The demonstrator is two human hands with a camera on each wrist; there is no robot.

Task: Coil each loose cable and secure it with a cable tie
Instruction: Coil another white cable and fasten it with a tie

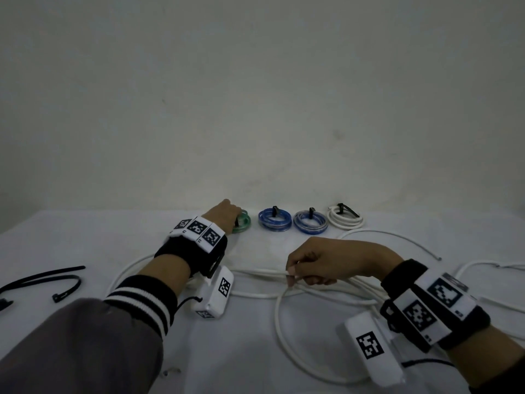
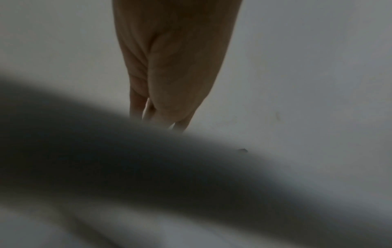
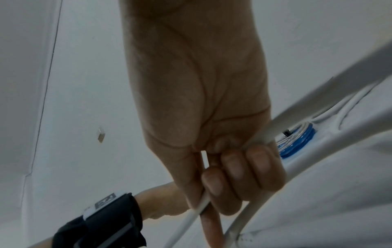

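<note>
Right hand: right hand (image 1: pixel 318 263) is closest, grip curled around the loose white cable (image 1: pixel 279 322), thumb and fingers (image 3: pixel 233 166) pinching a strand just above the counter (image 1: pixel 85 240)
Loose cable: big messy white loops sprawled over the middle and right of the counter, some running under the right wrist, one end (image 1: pixel 439 258) lying off to the right
Spare ties: couple of black cable ties (image 1: pixel 42 280) lying loose at the left edge, well apart from both hands
Left hand: left hand (image 1: pixel 224 214) reaches to the back of the counter and sits on the green coil (image 1: pixel 243 221); fingers are hidden behind the hand in the head view and the wrist view is mostly shadow, so can't tell if the grip actually has hold of it
Back row: green coil, then two blue coils (image 1: pixel 275 220) (image 1: pixel 310 222), then a white coil (image 1: pixel 345 218), side by side near the wall (image 1: pixel 255 95), each with a black tie on it
</note>
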